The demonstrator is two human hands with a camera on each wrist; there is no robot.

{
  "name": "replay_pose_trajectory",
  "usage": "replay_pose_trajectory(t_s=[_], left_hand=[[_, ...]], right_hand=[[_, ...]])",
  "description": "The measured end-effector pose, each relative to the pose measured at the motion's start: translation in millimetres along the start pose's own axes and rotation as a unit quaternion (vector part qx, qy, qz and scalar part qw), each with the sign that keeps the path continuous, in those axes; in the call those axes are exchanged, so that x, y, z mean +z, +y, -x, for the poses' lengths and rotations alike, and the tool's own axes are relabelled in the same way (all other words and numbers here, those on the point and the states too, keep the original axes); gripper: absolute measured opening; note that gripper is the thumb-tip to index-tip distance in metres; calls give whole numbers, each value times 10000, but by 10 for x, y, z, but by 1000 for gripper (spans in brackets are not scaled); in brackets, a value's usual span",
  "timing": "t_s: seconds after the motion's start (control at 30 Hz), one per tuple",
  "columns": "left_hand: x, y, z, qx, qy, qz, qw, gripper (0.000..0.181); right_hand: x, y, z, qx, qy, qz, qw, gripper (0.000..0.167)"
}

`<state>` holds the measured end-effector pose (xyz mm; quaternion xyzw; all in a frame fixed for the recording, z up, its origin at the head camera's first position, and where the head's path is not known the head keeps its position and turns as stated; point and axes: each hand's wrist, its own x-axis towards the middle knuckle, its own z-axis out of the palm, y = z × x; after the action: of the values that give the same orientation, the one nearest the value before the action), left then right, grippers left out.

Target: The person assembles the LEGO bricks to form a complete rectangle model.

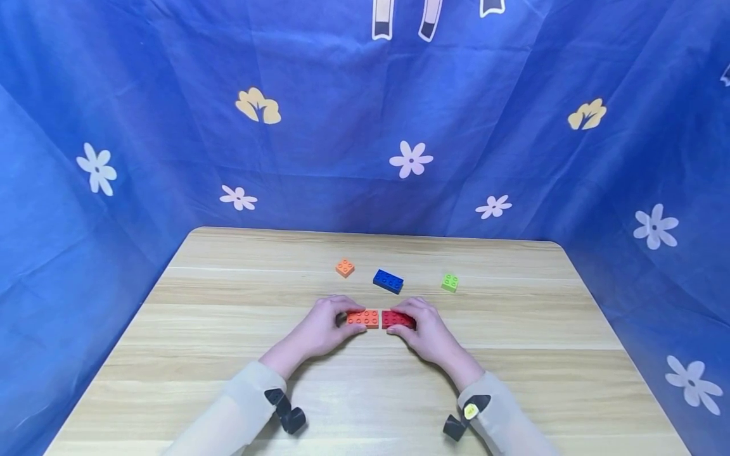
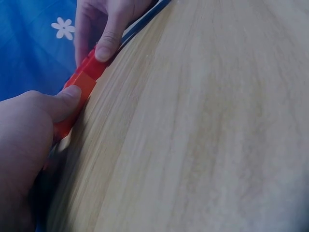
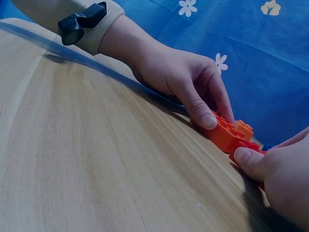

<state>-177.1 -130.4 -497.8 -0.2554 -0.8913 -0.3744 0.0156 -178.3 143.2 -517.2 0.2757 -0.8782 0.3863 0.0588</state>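
Left hand (image 1: pixel 327 323): thumb and fingers pinch the long orange brick (image 1: pixel 362 318) across its short sides, gripping toward its left portion; the right end sticks out free. Small orange brick (image 1: pixel 345 268) sits beyond, untouched, nearer the worktop's (image 1: pixel 365 386) far edge. Long orange brick's long axis runs left-right, studs up. To its right, a narrow gap, seen in the head view; then the red brick (image 1: pixel 398 318), near end facing the orange end, long axis on about the same line. Key relation: two bricks end to end, just apart, one per hand. Right fingertips sit closer to the gap than the left ones. Whether both undersides rest flat on the worktop: cannot tell. Blue brick (image 1: pixel 388 281) lies beyond the gap, angled, untouched. Right hand (image 1: pixel 426 326): grasping the red brick between thumb and fingers, from its right. Green brick (image 1: pixel 450 282) farther right and beyond, well apart.
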Motion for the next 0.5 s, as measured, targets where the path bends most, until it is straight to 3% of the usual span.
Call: replay_pose_trajectory(t_s=[0.27, 0.5], left_hand=[[25, 8, -15, 121, 31, 29, 9999, 38], [48, -8, -18, -2, 32, 86, 10000, 38]], right_hand=[[36, 7, -19, -48, -6, 6, 10000, 40], [31, -6, -20, 61, -65, -27, 10000, 40]])
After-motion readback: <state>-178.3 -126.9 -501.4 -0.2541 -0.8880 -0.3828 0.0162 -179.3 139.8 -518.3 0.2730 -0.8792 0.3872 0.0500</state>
